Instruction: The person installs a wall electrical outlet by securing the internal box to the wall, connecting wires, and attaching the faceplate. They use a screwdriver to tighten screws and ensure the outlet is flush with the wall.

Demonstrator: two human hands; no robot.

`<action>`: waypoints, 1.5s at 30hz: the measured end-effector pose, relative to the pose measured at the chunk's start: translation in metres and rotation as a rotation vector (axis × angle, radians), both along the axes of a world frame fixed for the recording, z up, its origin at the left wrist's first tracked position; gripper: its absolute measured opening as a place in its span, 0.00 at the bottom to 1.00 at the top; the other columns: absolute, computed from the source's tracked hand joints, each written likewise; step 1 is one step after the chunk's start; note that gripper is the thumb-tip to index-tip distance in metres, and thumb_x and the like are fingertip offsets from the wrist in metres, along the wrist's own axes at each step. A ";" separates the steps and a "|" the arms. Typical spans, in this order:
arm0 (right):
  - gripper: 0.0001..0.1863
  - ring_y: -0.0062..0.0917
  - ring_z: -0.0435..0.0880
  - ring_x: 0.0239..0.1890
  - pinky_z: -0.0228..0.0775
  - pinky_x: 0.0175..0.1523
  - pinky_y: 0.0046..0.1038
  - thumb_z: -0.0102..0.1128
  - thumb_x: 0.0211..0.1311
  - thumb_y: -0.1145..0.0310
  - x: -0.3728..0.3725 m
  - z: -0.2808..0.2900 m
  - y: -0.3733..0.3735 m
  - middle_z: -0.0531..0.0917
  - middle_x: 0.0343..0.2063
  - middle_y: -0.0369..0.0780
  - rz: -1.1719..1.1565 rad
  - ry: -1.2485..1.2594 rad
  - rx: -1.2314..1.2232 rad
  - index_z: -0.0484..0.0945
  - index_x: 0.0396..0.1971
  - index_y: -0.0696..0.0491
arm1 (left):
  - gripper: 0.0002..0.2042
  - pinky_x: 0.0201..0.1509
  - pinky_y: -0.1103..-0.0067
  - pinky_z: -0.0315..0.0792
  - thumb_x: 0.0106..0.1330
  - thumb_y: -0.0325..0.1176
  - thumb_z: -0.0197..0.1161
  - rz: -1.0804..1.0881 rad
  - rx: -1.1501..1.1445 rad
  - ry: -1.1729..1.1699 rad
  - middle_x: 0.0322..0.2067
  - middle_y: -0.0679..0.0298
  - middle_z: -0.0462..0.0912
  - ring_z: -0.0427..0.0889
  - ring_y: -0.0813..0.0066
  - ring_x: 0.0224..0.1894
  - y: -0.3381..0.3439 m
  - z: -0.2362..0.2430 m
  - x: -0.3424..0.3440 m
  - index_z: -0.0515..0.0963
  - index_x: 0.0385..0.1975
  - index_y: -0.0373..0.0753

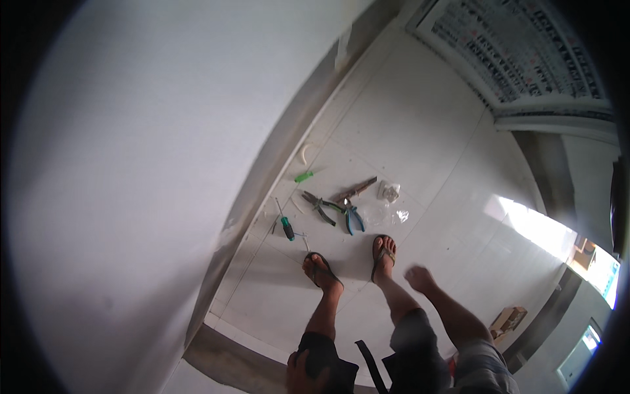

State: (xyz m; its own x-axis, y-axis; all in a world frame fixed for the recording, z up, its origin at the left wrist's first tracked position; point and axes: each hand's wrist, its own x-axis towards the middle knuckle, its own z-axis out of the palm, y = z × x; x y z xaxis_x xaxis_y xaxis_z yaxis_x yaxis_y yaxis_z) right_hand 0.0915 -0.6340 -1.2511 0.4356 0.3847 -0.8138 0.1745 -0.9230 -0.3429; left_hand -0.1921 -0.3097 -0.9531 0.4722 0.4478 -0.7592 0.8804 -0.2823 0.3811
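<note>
My right hand (420, 279) hangs over the floor to the right of my right foot, its fingers curled in. Whether anything is inside them I cannot make out. My left hand (306, 375) lies on my dark shorts at the lower edge, fingers laid over the cloth. Beyond my feet are pliers with green and black handles (319, 206), pliers with blue handles (353, 218) and a long rusty brown tool (357, 188). A green and black screwdriver (287, 228) lies ahead of my left foot, near the wall.
Near the pliers are a small clear-wrapped packet (389, 191) and crumpled clear plastic (401, 215). A short green handle (304, 176) and a curved white strip (305, 154) lie by the left wall (164, 164). A brown box (508, 322) stands right; printed sheeting (518, 52) is far right.
</note>
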 end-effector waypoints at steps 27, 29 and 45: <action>0.19 0.44 0.87 0.38 0.81 0.39 0.43 0.62 0.69 0.60 0.124 0.697 0.012 0.83 0.43 0.44 -0.500 0.085 0.966 0.76 0.57 0.47 | 0.12 0.48 0.63 0.81 0.73 0.34 0.64 -0.563 0.203 -0.785 0.44 0.52 0.88 0.87 0.54 0.44 -0.006 0.139 0.187 0.83 0.51 0.37; 0.18 0.44 0.87 0.37 0.81 0.38 0.43 0.62 0.68 0.60 0.130 0.710 -0.002 0.83 0.42 0.44 -0.450 0.056 0.985 0.77 0.56 0.47 | 0.13 0.48 0.63 0.81 0.73 0.34 0.64 -0.563 0.157 -0.793 0.44 0.53 0.88 0.87 0.54 0.44 -0.020 0.183 0.241 0.83 0.51 0.37; 0.12 0.42 0.85 0.31 0.77 0.33 0.43 0.63 0.64 0.61 0.100 0.717 -0.114 0.83 0.31 0.42 -0.264 -0.105 0.867 0.81 0.46 0.45 | 0.15 0.49 0.66 0.82 0.73 0.34 0.65 -0.655 -0.042 -0.812 0.45 0.54 0.88 0.87 0.59 0.45 -0.087 0.265 0.334 0.81 0.55 0.35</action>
